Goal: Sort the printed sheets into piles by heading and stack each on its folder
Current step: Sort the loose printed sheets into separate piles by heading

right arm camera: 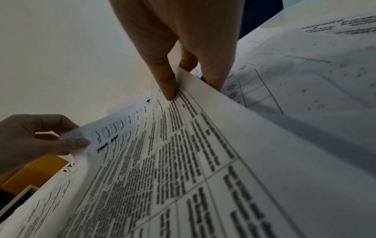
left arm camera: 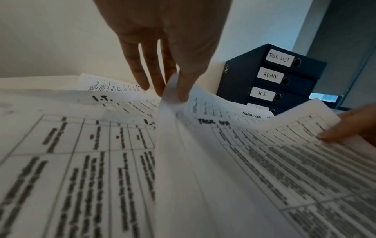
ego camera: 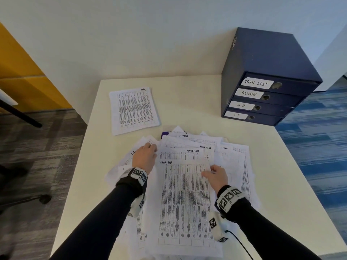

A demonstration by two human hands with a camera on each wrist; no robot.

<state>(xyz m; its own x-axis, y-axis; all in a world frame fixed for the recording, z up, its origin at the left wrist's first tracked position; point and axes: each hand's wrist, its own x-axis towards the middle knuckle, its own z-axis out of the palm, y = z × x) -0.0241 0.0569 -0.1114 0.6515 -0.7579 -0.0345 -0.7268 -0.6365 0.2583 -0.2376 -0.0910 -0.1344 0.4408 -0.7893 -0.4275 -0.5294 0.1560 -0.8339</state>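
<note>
Two hands pinching sheet (ego camera: 185,199) edges

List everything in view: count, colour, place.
TASK LIST sheet: one, white, atop the loose heap, held by both hands.
Loose sheets: many, white, spread mid-table.
Sorted pile: one, white, far left of table.
Binders: four, dark blue, stacked at far right corner, labelled TASK LIST, ADMIN, HR, IT.
Table: one, cream.
Left hand: pinches the sheet's top-left corner.
Right hand: pinches its right edge.
</note>
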